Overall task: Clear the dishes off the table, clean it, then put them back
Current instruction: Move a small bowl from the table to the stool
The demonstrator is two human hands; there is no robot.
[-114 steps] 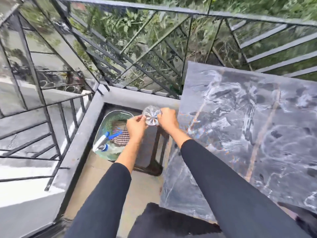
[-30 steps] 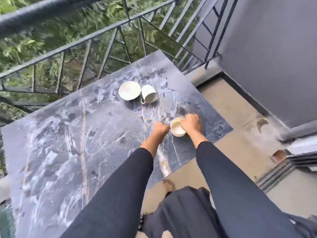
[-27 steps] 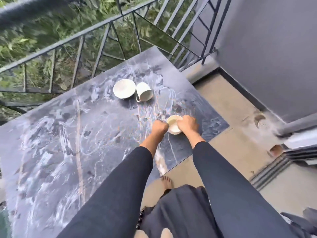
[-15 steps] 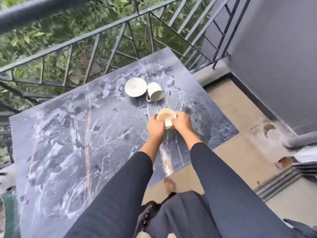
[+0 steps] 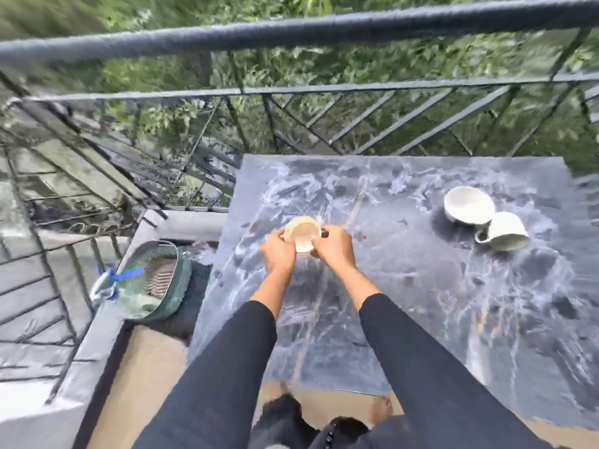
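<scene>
A cream cup [image 5: 302, 233] is held between both hands above the left part of the dark marble table [image 5: 421, 303]. My left hand [image 5: 279, 254] grips its left side and my right hand [image 5: 334, 249] grips its right side, fingers curled round it. On the table's far right lie a white saucer [image 5: 469, 204] and a white cup [image 5: 505, 235] tipped on its side, touching each other.
A green mesh basket [image 5: 175, 286] with a blue-and-white brush and a striped cloth sits on the low ledge left of the table. A black metal railing [image 5: 291, 37] with greenery behind it runs along the far side. Bare feet show on the tan floor below.
The cup was picked up from the table's right part and carried left in both hands, towards the basket side. My view swung left, so saucer and white cup now lie at right.
</scene>
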